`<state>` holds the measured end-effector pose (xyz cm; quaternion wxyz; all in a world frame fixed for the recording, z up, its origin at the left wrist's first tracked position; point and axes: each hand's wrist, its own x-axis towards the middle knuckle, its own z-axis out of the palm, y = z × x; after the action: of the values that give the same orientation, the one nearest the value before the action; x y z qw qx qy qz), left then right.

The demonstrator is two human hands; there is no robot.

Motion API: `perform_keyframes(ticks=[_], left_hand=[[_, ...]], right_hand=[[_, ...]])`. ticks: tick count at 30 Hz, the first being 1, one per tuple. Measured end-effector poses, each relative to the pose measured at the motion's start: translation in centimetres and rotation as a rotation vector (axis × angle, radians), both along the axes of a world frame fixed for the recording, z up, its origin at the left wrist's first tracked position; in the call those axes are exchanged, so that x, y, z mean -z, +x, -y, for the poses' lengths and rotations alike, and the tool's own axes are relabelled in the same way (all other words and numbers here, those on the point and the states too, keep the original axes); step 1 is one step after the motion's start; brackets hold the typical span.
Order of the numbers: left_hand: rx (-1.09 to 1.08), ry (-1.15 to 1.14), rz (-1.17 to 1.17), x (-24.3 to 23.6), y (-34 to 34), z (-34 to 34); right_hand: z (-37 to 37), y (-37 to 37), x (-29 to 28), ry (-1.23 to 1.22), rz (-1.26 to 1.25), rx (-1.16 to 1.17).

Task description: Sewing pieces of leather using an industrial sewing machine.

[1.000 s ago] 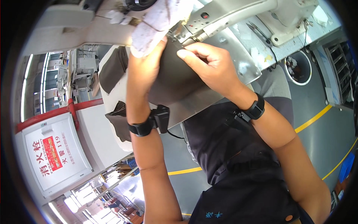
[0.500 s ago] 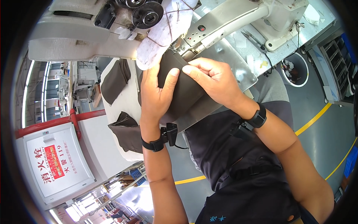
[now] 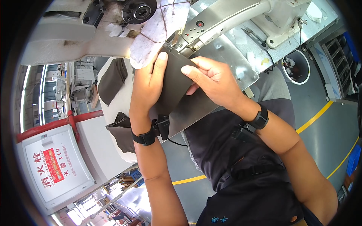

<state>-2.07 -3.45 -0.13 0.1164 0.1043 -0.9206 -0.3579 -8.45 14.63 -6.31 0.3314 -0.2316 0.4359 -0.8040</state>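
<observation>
Left hand [image 3: 146, 88] lies open along the dark fabric [image 3: 174, 77], presumably to steady it, while the right hand [image 3: 220, 81] grips its right edge between thumb and fingers, apparently keeping it aligned on the plate [image 3: 201, 111] beside the machine [image 3: 213, 25].

exposure: bright overall | sources: tube lights [image 3: 23, 98] far left, washed-out windows [image 3: 76, 216] lower left | glare: pale patches on metal plate [image 3: 241, 71] | darks: brown sheet [image 3: 175, 80] matte, apron [image 3: 252, 199] near-black | focus: foreground crisp, distance soft | lens: straight edges bowed, black rim
</observation>
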Motion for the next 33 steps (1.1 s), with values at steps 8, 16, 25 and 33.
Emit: perform_keyframes(ticks=[8, 16, 25, 33], left_hand=[[-0.015, 0.201, 0.142, 0.1, -1.1, 2.4], [0.070, 0.141, 0.136, -1.4, -1.2, 0.9], [0.107, 0.143, 0.199, -1.6, -0.9, 1.4], [0.216, 0.062, 0.186, -0.8, -0.6, 3.3]], right_hand=[[1.3, 0.1, -0.4, -0.043, 0.048, 0.003], [1.8, 0.2, -0.4, -0.026, 0.081, 0.054], [3.7, 1.5, 0.1, 0.024, 0.028, 0.050], [4.5, 1.5, 0.1, -0.051, 0.036, 0.038]])
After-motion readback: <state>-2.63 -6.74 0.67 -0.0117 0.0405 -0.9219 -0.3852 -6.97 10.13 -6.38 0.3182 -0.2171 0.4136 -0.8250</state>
